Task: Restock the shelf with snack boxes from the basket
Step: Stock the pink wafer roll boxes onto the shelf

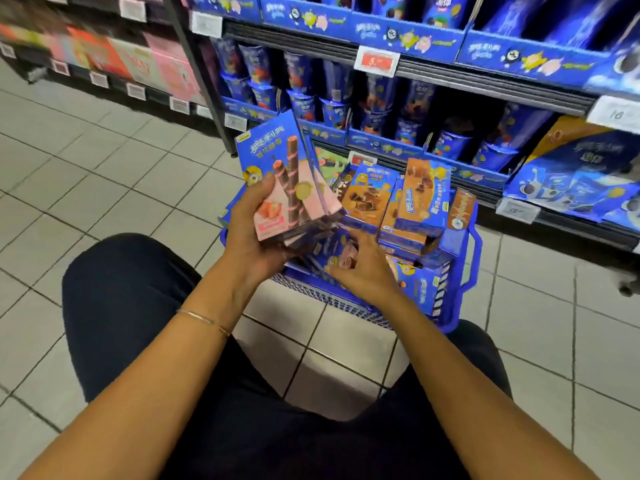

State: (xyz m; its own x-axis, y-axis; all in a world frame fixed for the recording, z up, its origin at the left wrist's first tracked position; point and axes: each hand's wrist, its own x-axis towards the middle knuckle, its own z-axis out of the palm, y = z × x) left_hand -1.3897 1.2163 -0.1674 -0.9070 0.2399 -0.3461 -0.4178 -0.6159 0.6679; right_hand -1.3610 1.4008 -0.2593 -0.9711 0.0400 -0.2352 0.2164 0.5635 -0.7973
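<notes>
Head view looks down on a crouched person with the blue basket (463, 268) on the tiled floor between the knees and the shelf (446, 72).

The left hand (247, 233) is over the basket's left rim. Its thumb is across the front and its fingers are wrapped behind a fanned stack of strawberry wafer-roll boxes (289, 181). These boxes stand nearly upright, with the long axis running from the palm up toward the shelf, the printed faces toward the camera and the tops leaning slightly left.

The right hand (363, 271) reaches down into the near half of the basket, with its fingers on the loose boxes there. Blur hides whether it has closed on one or only rests on top.

A flat blue box (420, 285) lies just to the right of that hand against the basket's right wall, its long axis seemingly running from near rim to far rim. The chocolate boxes (370, 197) stand on end in the far half, closest to the shelf.

The shelf lies just beyond the basket's far rim, so I judge that the held stack must travel forward over the basket. The left hand already has the boxes end-up and is the one placed to carry them. The fanned spread may need squaring before the stack slides between its neighbours.
</notes>
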